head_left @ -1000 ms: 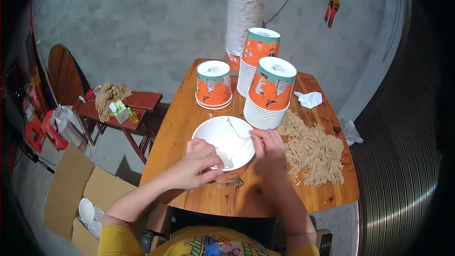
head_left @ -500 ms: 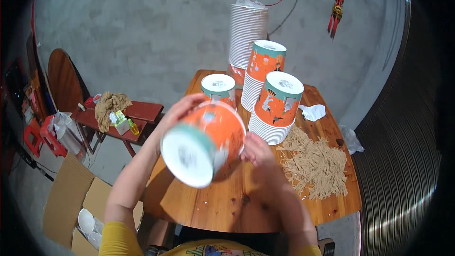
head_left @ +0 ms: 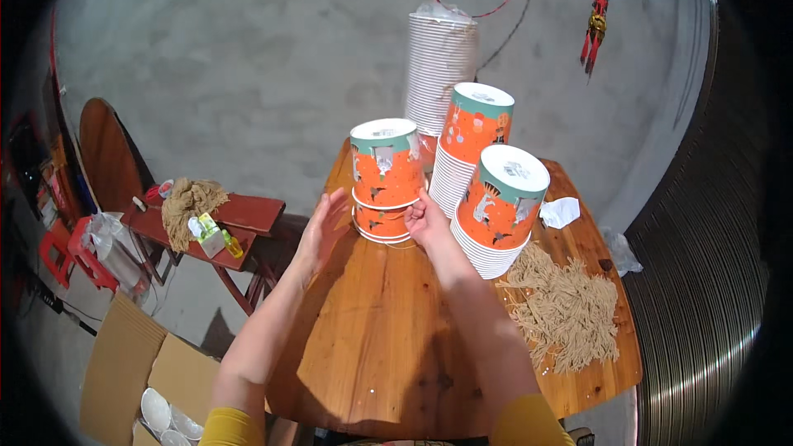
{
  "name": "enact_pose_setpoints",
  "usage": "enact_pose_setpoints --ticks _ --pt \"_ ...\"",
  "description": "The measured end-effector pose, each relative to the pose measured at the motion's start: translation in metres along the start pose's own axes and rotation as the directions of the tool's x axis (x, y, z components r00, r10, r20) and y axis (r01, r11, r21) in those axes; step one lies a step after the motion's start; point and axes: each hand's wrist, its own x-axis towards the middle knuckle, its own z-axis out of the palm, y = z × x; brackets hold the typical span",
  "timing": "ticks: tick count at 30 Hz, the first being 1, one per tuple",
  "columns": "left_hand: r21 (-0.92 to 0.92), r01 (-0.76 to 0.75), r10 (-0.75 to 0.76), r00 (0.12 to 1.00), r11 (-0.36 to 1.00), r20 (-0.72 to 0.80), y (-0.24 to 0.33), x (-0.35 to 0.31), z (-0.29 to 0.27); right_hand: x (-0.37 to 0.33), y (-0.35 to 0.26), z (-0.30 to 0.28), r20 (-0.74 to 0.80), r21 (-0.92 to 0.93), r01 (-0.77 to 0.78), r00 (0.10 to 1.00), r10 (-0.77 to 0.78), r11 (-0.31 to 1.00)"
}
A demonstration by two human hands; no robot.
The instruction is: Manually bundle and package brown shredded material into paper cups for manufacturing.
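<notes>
An orange paper bucket (head_left: 386, 169) with a green band stands upside down on another orange bucket (head_left: 382, 221) at the table's far left. My right hand (head_left: 428, 220) is closed, thumb and fingers at the upper bucket's right rim. Left of the two buckets, my left hand (head_left: 325, 227) is open, fingers spread, apart from them. A thin strand shows by the lower rim, below my right hand. To the right stand two taller stacks of upturned buckets, a nearer stack (head_left: 501, 206) and a farther stack (head_left: 479, 124).
A tall wrapped stack of white-rimmed buckets (head_left: 442, 70) rises at the back. Beige strings (head_left: 570, 310) lie heaped on the wooden table's (head_left: 355, 363) right, near a crumpled white tissue (head_left: 560, 212). A cardboard box (head_left: 116, 355) and a red bench (head_left: 239, 213) are at left.
The bucket tilted between my hands has gone away from me, now upside down on the left bucket. My left hand has let go and moved off it.
</notes>
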Motion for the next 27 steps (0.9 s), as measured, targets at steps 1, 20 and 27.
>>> enact_pose_setpoints --ticks 1,20,27 --pt "0.011 0.028 -0.027 0.999 1.000 -0.026 -0.007 0.001 -0.001 0.002 0.003 -0.004 -0.028 -0.013 -0.010 1.000 0.009 1.000" --pt "0.053 0.086 -0.081 0.993 0.995 -0.080 -0.050 -0.022 0.010 -0.184 -0.117 0.040 0.792 -0.548 -0.006 0.319 -0.521 -0.836" --pt "-0.003 0.144 -0.144 0.989 0.990 -0.046 -0.059 -0.052 0.046 -0.163 -0.161 0.021 0.596 -0.780 0.270 0.596 -0.539 -0.564"
